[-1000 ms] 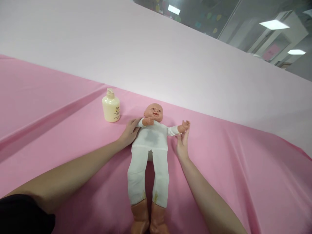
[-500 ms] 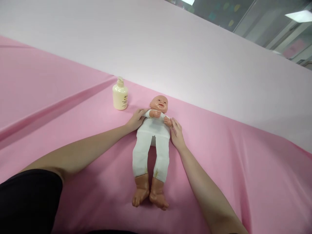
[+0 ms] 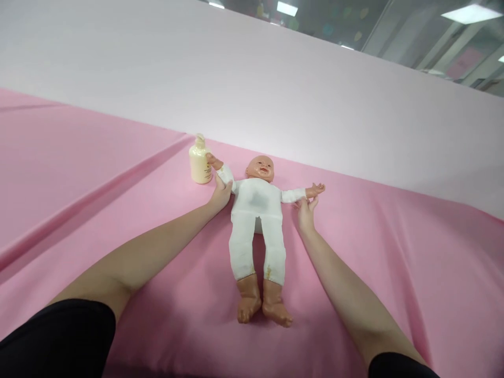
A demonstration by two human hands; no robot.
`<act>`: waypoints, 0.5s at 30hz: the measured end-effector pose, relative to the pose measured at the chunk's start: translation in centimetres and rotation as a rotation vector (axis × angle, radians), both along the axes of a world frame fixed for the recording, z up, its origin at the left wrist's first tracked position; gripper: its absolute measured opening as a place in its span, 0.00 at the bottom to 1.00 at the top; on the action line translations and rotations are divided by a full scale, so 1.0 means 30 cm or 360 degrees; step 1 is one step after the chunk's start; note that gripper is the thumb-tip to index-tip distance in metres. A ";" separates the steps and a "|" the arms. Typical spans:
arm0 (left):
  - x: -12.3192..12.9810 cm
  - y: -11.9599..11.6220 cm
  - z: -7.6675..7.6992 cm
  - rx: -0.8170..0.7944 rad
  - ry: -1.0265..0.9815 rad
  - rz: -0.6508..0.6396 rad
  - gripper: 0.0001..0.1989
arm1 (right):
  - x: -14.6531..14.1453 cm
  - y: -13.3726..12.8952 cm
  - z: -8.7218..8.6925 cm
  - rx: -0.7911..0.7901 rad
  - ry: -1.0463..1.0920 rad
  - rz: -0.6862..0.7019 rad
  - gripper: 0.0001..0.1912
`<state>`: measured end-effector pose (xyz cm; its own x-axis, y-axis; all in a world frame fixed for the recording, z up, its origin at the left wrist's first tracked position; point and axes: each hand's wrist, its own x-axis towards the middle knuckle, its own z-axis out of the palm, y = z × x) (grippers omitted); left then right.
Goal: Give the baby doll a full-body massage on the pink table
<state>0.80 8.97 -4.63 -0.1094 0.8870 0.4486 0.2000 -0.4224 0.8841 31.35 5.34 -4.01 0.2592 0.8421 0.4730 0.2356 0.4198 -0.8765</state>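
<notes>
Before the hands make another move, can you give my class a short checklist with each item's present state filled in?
1. Baby doll face up on the pink cloth: ok.
2. Left hand at the bottle-side sleeve: ok.
3. Right hand at the opposite sleeve, near its cuff: ok.
4. Pump bottle upright: ok.
5. Doll's bottle-side hand apart from the bottle: cannot tell; they overlap in view.
6. Doll's front unmarked: not ok; a grey patch shows.
</notes>
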 end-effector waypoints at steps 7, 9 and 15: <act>0.012 -0.031 0.020 0.0118 0.0355 -0.0224 0.27 | -0.075 -0.034 0.040 0.0127 -0.0393 0.0199 0.30; 0.020 -0.030 0.018 0.0208 0.0484 -0.0270 0.25 | -0.099 -0.042 0.045 0.0208 -0.0764 0.0262 0.24; 0.034 -0.016 0.013 0.0248 0.0537 -0.0280 0.26 | -0.112 -0.034 0.032 0.0275 -0.1101 0.0109 0.22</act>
<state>1.84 8.48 -4.23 0.2143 0.7977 0.5637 0.3808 -0.5997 0.7039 28.00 4.31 -3.07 -0.1994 0.7438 0.6379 0.6815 0.5730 -0.4551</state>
